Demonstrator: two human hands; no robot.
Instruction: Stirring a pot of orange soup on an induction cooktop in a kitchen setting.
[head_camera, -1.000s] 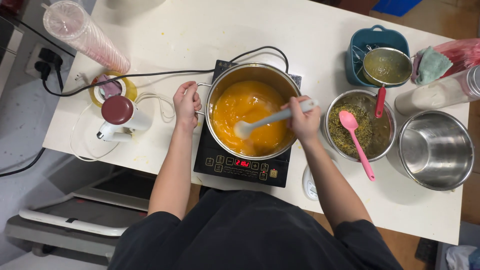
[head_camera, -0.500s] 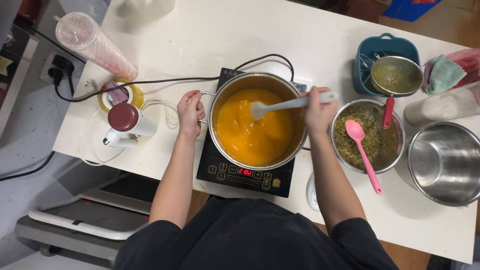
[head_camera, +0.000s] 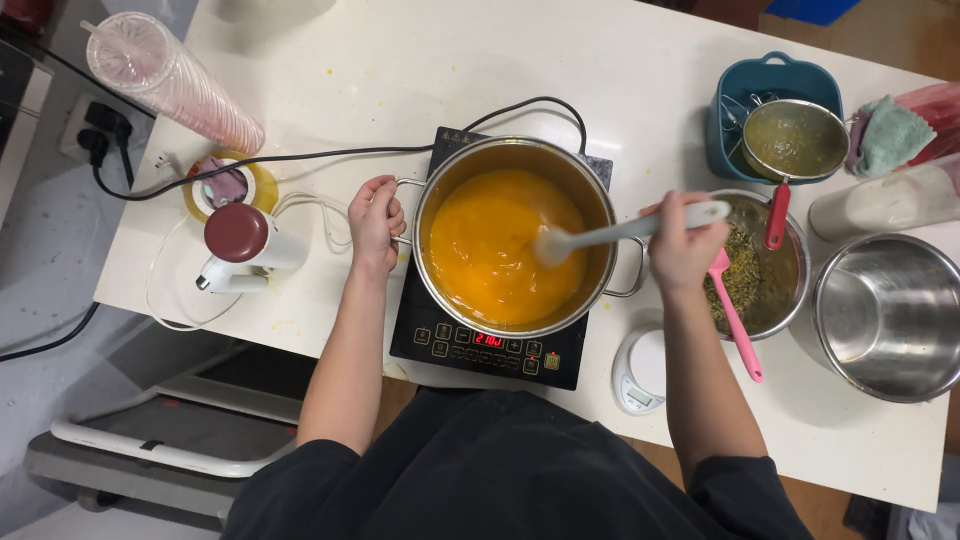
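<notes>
I see my left hand (head_camera: 374, 224) clenched on the side handle of the one steel pot (head_camera: 515, 235) of orange liquid, which sits on a black induction cooker (head_camera: 480, 345) mid-bench (head_camera: 400, 70). My right hand (head_camera: 682, 245) grips a white spatula (head_camera: 625, 232) dipped in it. One sleeve of clear cups (head_camera: 170, 80) lies top left. To the right: two steel bowls, one pink spatula (head_camera: 735, 315).

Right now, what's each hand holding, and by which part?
Left hand grips the pot by its left side handle. Right hand holds the white spoon by the upper end of its handle, with the spoon's head in the orange liquid.
</notes>
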